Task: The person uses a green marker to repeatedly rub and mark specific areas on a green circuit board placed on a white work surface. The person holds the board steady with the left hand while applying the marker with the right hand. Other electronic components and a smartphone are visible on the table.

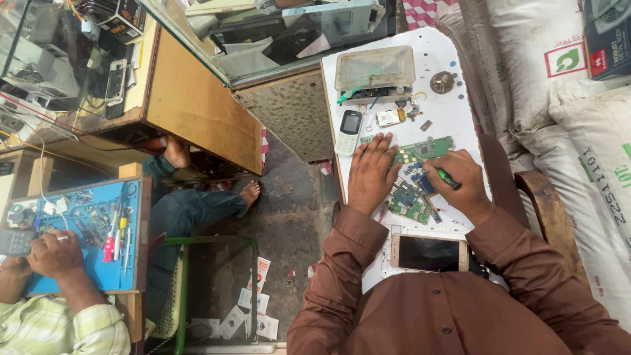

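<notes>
Head view, looking straight down on a narrow white counter. The left hand lies flat, fingers spread and holding nothing, pressing on the left end of a cluster of green and blue circuit boards. The right hand is curled shut around a green-handled screwdriver, whose tip points left and down toward the boards just beside it. The boards lie between the two hands, closer to the right one's tool; the largest green board's long axis runs left to right, and the smaller pieces overlap below it. They look thin, flat and densely patterned with metal shields. A grey keypad phone lies just left of the left hand, a touchscreen phone near the person's chest, and a clear plastic box farther up.
</notes>
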The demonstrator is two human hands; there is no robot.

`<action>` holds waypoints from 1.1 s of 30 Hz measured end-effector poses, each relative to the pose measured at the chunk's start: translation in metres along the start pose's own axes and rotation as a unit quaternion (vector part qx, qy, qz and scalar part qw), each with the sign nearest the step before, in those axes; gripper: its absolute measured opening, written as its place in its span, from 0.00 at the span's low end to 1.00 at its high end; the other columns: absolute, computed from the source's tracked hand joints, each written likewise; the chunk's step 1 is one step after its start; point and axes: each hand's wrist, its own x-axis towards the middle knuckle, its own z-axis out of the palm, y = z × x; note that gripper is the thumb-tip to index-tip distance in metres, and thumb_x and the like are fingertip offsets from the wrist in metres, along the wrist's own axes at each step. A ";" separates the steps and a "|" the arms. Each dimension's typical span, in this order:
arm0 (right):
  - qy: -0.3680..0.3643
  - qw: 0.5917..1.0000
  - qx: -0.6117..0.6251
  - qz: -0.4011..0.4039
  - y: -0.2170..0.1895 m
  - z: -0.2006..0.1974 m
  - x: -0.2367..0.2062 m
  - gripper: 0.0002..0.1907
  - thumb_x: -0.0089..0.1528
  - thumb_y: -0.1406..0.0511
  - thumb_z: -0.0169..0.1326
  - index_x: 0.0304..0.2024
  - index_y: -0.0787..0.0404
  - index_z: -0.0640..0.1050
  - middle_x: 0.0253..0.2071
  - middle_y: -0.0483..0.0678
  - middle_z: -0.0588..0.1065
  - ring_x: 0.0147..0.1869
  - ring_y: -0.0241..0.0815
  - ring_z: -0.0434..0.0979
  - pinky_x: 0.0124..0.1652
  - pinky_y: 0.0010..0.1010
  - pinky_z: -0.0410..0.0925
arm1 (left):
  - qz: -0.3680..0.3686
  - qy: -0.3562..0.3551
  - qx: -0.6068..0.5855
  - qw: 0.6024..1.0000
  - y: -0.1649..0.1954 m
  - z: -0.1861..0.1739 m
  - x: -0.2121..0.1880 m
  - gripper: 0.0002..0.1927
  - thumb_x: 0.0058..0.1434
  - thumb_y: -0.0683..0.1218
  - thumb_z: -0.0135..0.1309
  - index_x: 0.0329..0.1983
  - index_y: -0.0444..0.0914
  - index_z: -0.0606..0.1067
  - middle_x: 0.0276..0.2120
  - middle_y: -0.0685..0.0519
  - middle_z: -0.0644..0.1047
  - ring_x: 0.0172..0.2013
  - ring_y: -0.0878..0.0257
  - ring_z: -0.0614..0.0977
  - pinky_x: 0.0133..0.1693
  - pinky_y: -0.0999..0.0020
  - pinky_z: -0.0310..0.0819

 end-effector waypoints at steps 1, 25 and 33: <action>0.006 1.000 0.002 -0.001 0.000 0.000 0.000 0.03 0.63 0.69 0.61 0.39 0.63 0.81 0.34 0.49 0.80 0.36 0.43 0.77 0.43 0.34 0.65 | 0.000 0.000 0.000 1.000 0.000 0.000 0.000 0.17 0.65 0.49 0.57 0.55 0.38 0.78 0.65 0.49 0.73 0.70 0.55 0.69 0.69 0.53 0.56; 0.001 1.000 0.002 0.024 0.002 0.000 -0.002 0.03 0.64 0.68 0.61 0.38 0.62 0.82 0.32 0.48 0.79 0.34 0.40 0.76 0.42 0.34 0.64 | -0.005 -0.005 0.002 1.000 -0.001 0.001 0.000 0.17 0.65 0.49 0.57 0.55 0.38 0.78 0.65 0.49 0.74 0.70 0.55 0.68 0.70 0.54 0.55; -0.006 1.000 0.007 0.023 0.003 0.000 -0.001 0.03 0.64 0.68 0.61 0.37 0.62 0.82 0.32 0.49 0.79 0.34 0.41 0.76 0.42 0.33 0.65 | -0.012 -0.009 0.004 1.000 0.000 0.000 0.000 0.17 0.66 0.50 0.56 0.55 0.39 0.78 0.65 0.50 0.74 0.70 0.56 0.68 0.70 0.54 0.55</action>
